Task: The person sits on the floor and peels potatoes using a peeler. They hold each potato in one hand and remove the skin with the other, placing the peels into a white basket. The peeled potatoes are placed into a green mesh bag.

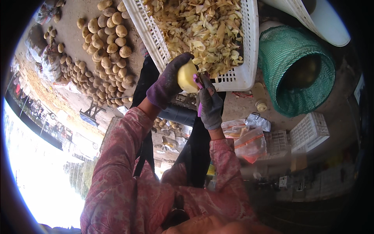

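Observation:
My left hand (169, 79), in a purple and dark work glove, grips a large peeled potato (187, 76) whose visible surface is pale yellow. In a worn grey glove, my right hand (210, 103) is closed around a pink-purple peeler (199, 82), its head against or very close to the potato's right side. Both hands are over the near edge of a white plastic crate (250, 58), which holds a heap of potato peelings (201, 32). The fingers of the right hand partly hide the peeler.
Many unpeeled potatoes (112, 48) lie on the floor at the left, near filled sacks (49, 61). At the right are a green mesh bag (292, 52), a plastic bottle (260, 98), orange-striped plastic bags (249, 143) and a white basket (310, 131). A white container (330, 22) stands at the upper right.

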A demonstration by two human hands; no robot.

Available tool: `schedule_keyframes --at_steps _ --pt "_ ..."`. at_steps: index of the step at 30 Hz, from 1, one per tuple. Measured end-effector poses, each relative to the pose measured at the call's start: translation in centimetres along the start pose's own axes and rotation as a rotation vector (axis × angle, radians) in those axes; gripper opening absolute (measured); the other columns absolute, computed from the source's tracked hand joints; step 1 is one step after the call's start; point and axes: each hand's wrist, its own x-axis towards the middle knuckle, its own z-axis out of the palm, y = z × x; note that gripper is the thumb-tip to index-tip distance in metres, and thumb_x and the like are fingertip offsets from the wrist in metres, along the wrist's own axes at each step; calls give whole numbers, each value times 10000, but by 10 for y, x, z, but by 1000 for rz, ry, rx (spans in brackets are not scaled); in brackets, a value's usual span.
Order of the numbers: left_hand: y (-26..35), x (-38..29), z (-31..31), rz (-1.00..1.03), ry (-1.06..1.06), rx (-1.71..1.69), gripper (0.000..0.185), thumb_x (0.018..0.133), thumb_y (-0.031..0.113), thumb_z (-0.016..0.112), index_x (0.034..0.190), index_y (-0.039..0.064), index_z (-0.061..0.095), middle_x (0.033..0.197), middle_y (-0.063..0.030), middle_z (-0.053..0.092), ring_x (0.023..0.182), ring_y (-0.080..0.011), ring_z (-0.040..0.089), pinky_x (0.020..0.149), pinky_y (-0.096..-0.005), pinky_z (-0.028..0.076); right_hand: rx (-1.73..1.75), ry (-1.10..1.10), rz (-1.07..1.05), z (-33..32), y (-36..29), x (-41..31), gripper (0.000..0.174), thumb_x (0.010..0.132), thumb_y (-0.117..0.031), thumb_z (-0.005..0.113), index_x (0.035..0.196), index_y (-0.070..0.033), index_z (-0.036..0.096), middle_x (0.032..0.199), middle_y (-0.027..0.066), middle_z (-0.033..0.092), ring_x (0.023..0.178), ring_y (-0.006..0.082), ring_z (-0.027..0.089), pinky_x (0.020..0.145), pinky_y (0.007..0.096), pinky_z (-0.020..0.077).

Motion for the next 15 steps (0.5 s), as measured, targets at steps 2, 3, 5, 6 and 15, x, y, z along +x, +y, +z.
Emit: schedule_keyframes --at_steps 2,3,5,6,15 --pt "4 4 7 -147 110 -227 442 853 280 694 1186 58 508 1078 -126 618 1045 -248 606 987 -416 448 -186 11 -130 -1 26 -22 376 1005 -130 466 1336 46 488 1245 120 595 974 139 627 886 296 494" --pt "5 9 5 -221 138 -456 432 856 326 675 1165 69 517 1058 -134 620 1021 -271 612 964 -443 464 -167 3 -97 2 35 -36 379 1003 -128 469 1334 55 485 1241 118 595 1038 161 606 939 313 463" --pt "10 20 4 -353 253 -932 428 862 417 637 1121 92 534 1020 -150 622 971 -316 625 919 -497 494 -129 -20 -44 8 43 -57 384 999 -124 474 1330 71 480 1234 114 597 1168 205 565 1045 345 402" --pt "12 17 6 -253 253 -593 430 866 430 622 1125 99 534 1009 -153 623 954 -325 628 904 -504 501 28 54 -27 13 29 -53 381 996 -121 478 1341 40 488 1220 96 610 1176 195 563 1019 338 417" --pt "30 31 2 -590 365 -1297 500 810 460 676 1088 68 541 943 -155 629 921 -342 621 912 -558 486 -326 -21 35 1 36 -48 386 978 -75 489 1357 -4 500 1173 33 630 792 61 557 747 195 452"
